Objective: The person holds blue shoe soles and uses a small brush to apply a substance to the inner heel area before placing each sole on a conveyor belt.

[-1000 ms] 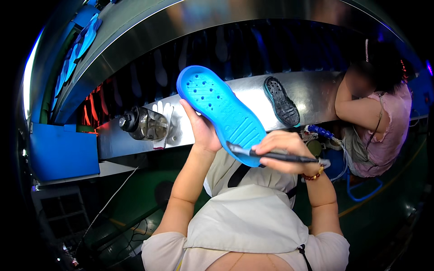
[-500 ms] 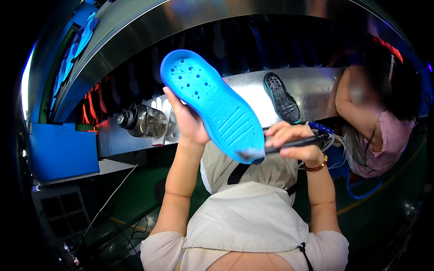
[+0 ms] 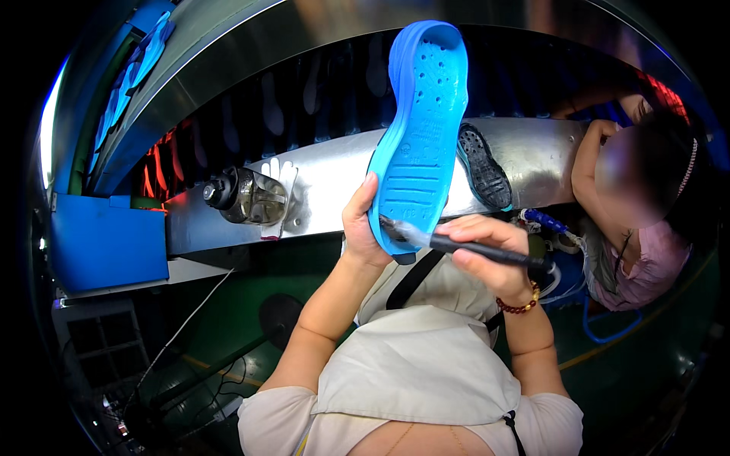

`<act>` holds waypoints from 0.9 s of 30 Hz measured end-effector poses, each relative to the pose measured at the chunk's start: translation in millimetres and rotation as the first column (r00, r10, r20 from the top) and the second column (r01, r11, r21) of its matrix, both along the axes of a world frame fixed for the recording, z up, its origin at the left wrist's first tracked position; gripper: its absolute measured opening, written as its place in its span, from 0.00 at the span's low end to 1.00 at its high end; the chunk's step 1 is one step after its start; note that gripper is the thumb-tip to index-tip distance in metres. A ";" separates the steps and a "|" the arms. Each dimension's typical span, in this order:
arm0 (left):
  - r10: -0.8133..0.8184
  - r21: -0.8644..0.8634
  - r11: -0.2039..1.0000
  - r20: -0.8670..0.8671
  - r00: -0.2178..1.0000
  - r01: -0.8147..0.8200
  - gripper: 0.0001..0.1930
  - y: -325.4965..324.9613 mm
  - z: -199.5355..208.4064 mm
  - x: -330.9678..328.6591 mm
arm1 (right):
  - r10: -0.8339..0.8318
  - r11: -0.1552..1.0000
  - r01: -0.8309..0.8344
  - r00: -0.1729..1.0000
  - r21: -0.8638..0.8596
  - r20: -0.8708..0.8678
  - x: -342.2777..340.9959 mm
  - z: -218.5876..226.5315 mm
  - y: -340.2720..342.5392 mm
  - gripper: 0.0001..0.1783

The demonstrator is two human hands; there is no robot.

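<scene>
A bright blue shoe sole point(image 3: 417, 163) is held up in front of me, its hollow inner side with ribs and small holes facing me. My left hand point(image 3: 363, 228) grips its lower end by the left edge, the thumb along the rim. My right hand point(image 3: 494, 254) holds a brush point(image 3: 490, 251) with a black handle and a pale, wet-looking head. The bristles touch the inside of the sole at the lower end. Behind it, a black sole with a teal edge point(image 3: 484, 169) lies on the metal ledge, partly hidden by the blue one.
On the metal ledge point(image 3: 334, 178) stand a clear bottle with a dark lid point(image 3: 247, 195) and a white glove point(image 3: 283, 182). Beyond it, soles lie in a dark conveyor point(image 3: 312, 83). A blue box point(image 3: 106, 247) is at left. A co-worker point(image 3: 639, 220) sits at right.
The blue sole has swung more upright and moved up and right. My left hand has shifted down to its lower end. The brush has stayed at that end.
</scene>
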State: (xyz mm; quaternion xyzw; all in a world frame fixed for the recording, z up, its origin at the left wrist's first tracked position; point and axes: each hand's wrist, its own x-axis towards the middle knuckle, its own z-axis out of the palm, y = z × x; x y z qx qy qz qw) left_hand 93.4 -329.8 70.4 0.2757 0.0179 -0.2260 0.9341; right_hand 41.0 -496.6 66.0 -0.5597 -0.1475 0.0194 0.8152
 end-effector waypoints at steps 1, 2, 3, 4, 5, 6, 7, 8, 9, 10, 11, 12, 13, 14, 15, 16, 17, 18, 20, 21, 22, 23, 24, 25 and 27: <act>0.043 0.034 0.999 -0.023 0.999 -0.042 0.29 -1.1 1.7 -0.4 | -0.012 1.000 0.012 1.000 0.015 -0.018 2.6 0.2 -3.3 0.10; 0.062 0.069 0.996 0.002 0.998 -0.062 0.29 0.1 -4.4 2.9 | -0.107 0.994 0.106 0.993 -0.024 -0.059 3.6 3.3 -0.2 0.09; 0.063 0.069 0.996 0.004 0.998 -0.063 0.29 -0.5 -3.7 4.7 | -0.106 0.994 0.105 0.993 -0.024 -0.056 3.2 6.1 2.7 0.09; 0.070 -0.001 0.998 -0.021 0.997 -0.070 0.29 -1.3 -2.2 6.0 | -0.092 0.989 0.096 0.995 -0.108 0.045 1.3 8.8 5.5 0.10; 0.074 -0.070 0.995 -0.046 0.996 -0.077 0.28 -1.7 -1.5 7.2 | -0.068 0.977 0.095 0.987 -0.192 0.143 0.6 11.3 6.8 0.10; 0.087 -0.046 0.995 -0.037 0.996 -0.088 0.29 0.3 -2.8 7.6 | -0.009 0.975 0.058 0.976 -0.216 0.218 0.9 13.9 7.6 0.11; 0.085 -0.045 0.995 -0.038 0.996 -0.086 0.29 1.1 -2.2 7.8 | 0.028 0.975 0.031 0.965 -0.219 0.259 1.4 13.6 7.0 0.11; 0.094 -0.042 0.995 -0.035 0.995 -0.096 0.29 1.5 -0.7 8.0 | 0.038 0.996 -0.027 0.989 -0.085 0.139 1.5 13.3 5.4 0.10; 0.106 -0.039 0.994 -0.031 0.994 -0.107 0.29 1.3 0.0 8.0 | 0.068 0.996 -0.069 0.997 0.058 0.020 1.7 12.6 2.0 0.10; 0.095 -0.051 0.994 -0.040 0.995 -0.097 0.29 1.6 -0.8 9.0 | -0.008 0.999 0.008 1.000 0.038 0.007 3.4 8.1 -1.5 0.09; 0.095 -0.051 0.994 -0.041 0.995 -0.097 0.29 1.7 -1.3 9.0 | -0.124 0.990 0.129 0.989 -0.058 0.084 6.1 6.5 -0.1 0.09; 0.070 -0.062 0.996 -0.028 0.997 -0.071 0.29 1.1 -1.9 10.6 | -0.086 0.993 0.093 0.992 -0.078 0.089 4.9 5.8 2.0 0.09; 0.044 -0.074 0.996 -0.015 0.999 -0.045 0.29 0.5 -2.8 11.9 | -0.048 0.994 0.058 0.995 -0.098 0.093 3.6 5.7 3.4 0.09; 0.050 -0.057 0.997 -0.034 0.998 -0.052 0.29 0.0 -4.3 12.1 | 0.020 0.985 0.012 0.983 -0.169 0.183 4.8 9.2 2.3 0.10; 0.049 -0.057 0.997 -0.034 0.998 -0.051 0.29 0.1 -3.8 10.8 | 0.057 0.979 -0.010 0.973 -0.205 0.225 5.5 14.3 1.5 0.10; 0.049 -0.062 0.997 -0.050 0.998 -0.052 0.29 -0.5 -2.3 9.5 | 0.102 0.987 -0.075 0.976 -0.145 0.193 9.1 12.3 -3.5 0.10; 0.048 -0.067 0.996 -0.066 0.997 -0.053 0.29 -0.8 -1.2 8.8 | 0.149 0.987 -0.137 0.975 -0.083 0.163 13.1 10.0 -9.1 0.10; 0.052 -0.026 0.998 -0.042 0.998 -0.054 0.29 -0.5 -0.4 9.2 | 0.106 0.994 -0.109 0.992 0.031 0.065 14.0 14.0 -11.2 0.10; 0.026 -0.023 0.999 -0.027 0.999 -0.026 0.29 2.5 -0.3 9.0 | 0.040 0.993 -0.022 0.988 -0.120 0.147 19.2 13.9 -14.9 0.10; -0.007 -0.020 1.000 -0.008 1.000 0.007 0.29 4.3 0.2 11.0 | 0.091 0.966 -0.021 0.961 -0.260 0.263 25.2 12.8 -18.3 0.10; -0.007 -0.009 1.000 -0.011 1.000 0.007 0.29 7.4 -2.0 12.5 | 0.144 0.948 -0.049 0.948 -0.315 0.286 25.0 15.2 -17.9 0.10; -0.007 -0.009 1.000 -0.009 1.000 0.007 0.29 8.2 -2.9 13.5 | 0.197 0.926 -0.075 0.932 -0.370 0.305 24.9 18.5 -17.6 0.10; 0.001 -0.028 1.000 -0.019 1.000 -0.002 0.29 9.0 -4.1 12.7 | 0.245 0.929 -0.123 0.911 -0.350 0.331 25.4 19.2 -19.0 0.11; 0.010 -0.046 0.999 -0.029 1.000 -0.011 0.28 9.6 -4.6 12.1 | 0.245 0.929 -0.123 0.912 -0.349 0.330 25.5 19.2 -18.6 0.11; -0.024 -0.054 0.998 -0.045 0.999 0.022 0.28 8.4 -0.5 16.0 | 0.098 0.955 -0.018 0.961 -0.296 0.258 25.6 19.0 -17.5 0.11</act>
